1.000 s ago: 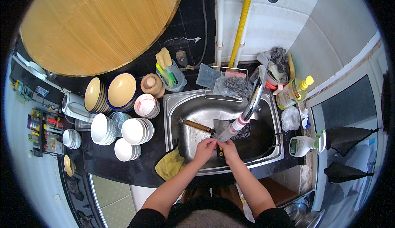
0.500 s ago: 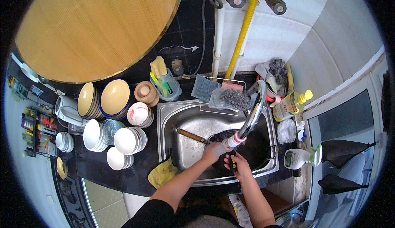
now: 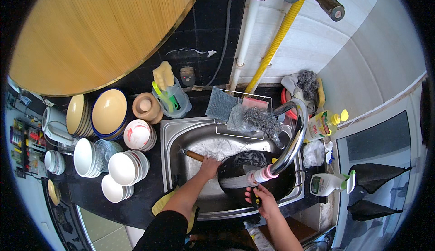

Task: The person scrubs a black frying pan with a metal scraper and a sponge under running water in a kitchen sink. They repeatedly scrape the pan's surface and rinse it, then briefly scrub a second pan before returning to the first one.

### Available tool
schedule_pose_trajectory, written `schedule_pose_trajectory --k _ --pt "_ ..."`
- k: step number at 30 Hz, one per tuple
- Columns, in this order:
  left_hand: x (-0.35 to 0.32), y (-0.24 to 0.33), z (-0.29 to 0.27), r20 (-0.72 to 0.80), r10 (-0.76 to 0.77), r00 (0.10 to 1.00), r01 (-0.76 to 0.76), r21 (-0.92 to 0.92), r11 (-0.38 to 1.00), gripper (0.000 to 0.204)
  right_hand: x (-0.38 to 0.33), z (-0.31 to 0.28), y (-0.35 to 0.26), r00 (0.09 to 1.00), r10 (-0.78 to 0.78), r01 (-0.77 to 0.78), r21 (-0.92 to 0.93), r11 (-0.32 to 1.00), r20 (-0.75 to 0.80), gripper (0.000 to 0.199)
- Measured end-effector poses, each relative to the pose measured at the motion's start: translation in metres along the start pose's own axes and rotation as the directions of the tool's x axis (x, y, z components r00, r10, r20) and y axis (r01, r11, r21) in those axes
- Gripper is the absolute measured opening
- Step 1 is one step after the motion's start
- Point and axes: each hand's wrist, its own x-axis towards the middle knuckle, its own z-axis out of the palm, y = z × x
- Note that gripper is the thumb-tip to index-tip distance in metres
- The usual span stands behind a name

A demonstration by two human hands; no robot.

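A black wok (image 3: 272, 185) lies in the steel sink (image 3: 181, 135), under the curved chrome faucet (image 3: 294, 142). Water runs from the faucet's pink and white tip (image 3: 264, 175) into the wok. My left hand (image 3: 209, 165) is closed around the wooden handle (image 3: 192, 154) that sticks out to the wok's left. At the wok's near rim, my right hand (image 3: 263, 197) grips a small dark and yellow piece; what that piece is I cannot make out.
Stacks of white and yellow bowls (image 3: 122, 167) crowd the dark counter left of the sink. A wire rack (image 3: 253, 101) with cloths and steel wool hangs at the back. A yellow cloth (image 3: 159, 205) lies on the front edge, with a detergent bottle (image 3: 322, 123) and a spray bottle (image 3: 330, 184) at right.
My hands, together over the sink a second ago, have parted. The left went left onto the wooden handle, the right to the wok's near rim. The view has drawn closer.
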Motion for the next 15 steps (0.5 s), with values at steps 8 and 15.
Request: schedule_pose_trajectory --k 8,15 --pt "0.022 -0.027 0.006 0.006 0.165 0.986 -0.165 0.034 0.986 0.016 -0.026 0.003 -0.008 1.000 -0.004 0.004 -0.042 0.999 -0.019 0.031" --pt "0.013 -0.023 -0.015 0.055 0.176 0.983 -0.170 -0.104 0.980 0.023 -0.035 -0.008 -0.006 0.999 -0.030 0.027 -0.073 0.997 -0.040 0.042"
